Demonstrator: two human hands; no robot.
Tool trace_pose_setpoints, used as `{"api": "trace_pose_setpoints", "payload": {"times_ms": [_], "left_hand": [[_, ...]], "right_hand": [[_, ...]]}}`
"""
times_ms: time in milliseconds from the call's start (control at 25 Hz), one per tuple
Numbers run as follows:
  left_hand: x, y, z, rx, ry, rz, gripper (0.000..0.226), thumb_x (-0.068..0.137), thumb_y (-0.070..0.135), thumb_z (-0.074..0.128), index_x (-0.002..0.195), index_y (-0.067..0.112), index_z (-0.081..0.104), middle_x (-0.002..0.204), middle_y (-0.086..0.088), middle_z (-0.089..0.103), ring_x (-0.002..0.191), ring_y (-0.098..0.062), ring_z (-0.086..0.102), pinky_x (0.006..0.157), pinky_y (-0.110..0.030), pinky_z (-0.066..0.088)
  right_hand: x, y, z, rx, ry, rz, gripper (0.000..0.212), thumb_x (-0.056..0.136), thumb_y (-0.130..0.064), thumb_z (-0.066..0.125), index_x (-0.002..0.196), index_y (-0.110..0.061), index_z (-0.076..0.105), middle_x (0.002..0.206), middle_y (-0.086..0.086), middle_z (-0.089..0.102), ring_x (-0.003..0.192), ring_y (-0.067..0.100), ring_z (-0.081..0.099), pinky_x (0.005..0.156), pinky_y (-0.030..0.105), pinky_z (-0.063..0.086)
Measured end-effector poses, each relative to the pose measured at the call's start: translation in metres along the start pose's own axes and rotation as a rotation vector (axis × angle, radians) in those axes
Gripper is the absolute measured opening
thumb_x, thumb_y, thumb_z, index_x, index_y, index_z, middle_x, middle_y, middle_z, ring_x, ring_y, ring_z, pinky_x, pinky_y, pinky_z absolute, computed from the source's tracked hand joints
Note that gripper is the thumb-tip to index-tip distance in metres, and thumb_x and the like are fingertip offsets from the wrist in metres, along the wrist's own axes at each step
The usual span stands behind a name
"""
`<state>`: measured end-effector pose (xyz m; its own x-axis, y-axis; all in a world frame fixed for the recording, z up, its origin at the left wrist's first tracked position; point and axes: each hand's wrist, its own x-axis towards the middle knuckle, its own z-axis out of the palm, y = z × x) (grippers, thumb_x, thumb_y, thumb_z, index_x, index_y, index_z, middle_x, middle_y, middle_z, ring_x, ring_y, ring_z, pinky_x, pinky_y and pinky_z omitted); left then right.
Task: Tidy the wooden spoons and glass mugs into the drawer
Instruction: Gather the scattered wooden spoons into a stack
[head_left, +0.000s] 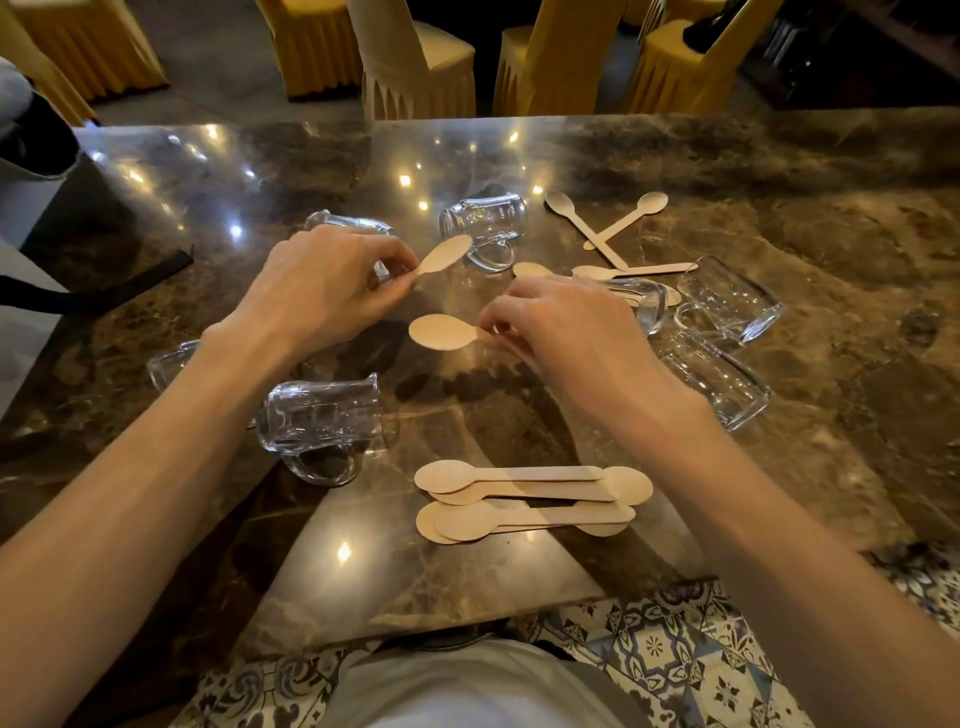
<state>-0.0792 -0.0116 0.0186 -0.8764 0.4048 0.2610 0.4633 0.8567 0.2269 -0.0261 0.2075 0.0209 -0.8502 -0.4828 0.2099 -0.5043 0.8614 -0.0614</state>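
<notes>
Early stage — left hand (322, 291) pinches one wooden spoon (444, 254), right hand (566, 332) pinches a second spoon (441, 332), spoon stack (524, 499) sits near the table's (779, 156) front edge, loose spoons (608, 223) and tipped-over glass mugs (322, 415) lie uncollected — no drawer in view.

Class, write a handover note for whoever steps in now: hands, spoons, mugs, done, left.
Left hand pinches a spoon; right hand pinches a second spoon.
Spoon pile lies near the front edge; loose spoons lie far right.
Mugs lie on their sides, scattered on the table.
Done: some spoons stacked.
Left: remaining spoons, all mugs; no drawer in view.
</notes>
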Motion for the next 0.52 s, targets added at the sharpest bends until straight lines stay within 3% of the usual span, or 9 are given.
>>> {"api": "trace_pose_setpoints", "payload": {"times_ms": [320, 520], "left_hand": [[-0.028, 0.052, -0.023, -0.21, -0.022, 0.126, 0.03, 0.088, 0.042, 0.055, 0.108, 0.023, 0.07, 0.097, 0.008, 0.065, 0.082, -0.013, 0.063, 0.072, -0.043, 0.056], [-0.041, 0.074, -0.016, -0.219, -0.085, 0.157, 0.028, 0.089, 0.04, 0.055, 0.108, 0.026, 0.07, 0.1, 0.008, 0.067, 0.082, -0.012, 0.063, 0.072, -0.04, 0.055]], "right_hand": [[-0.058, -0.02, -0.003, 0.051, -0.13, -0.033, 0.026, 0.088, -0.028, 0.064, 0.114, -0.027, 0.065, 0.107, -0.004, 0.066, 0.094, 0.017, 0.062, 0.079, 0.031, 0.047], [-0.083, -0.025, 0.008, 0.099, -0.188, -0.036, 0.027, 0.096, -0.035, 0.049, 0.119, -0.03, 0.061, 0.115, -0.008, 0.062, 0.101, 0.013, 0.058, 0.083, 0.029, 0.045]]}}
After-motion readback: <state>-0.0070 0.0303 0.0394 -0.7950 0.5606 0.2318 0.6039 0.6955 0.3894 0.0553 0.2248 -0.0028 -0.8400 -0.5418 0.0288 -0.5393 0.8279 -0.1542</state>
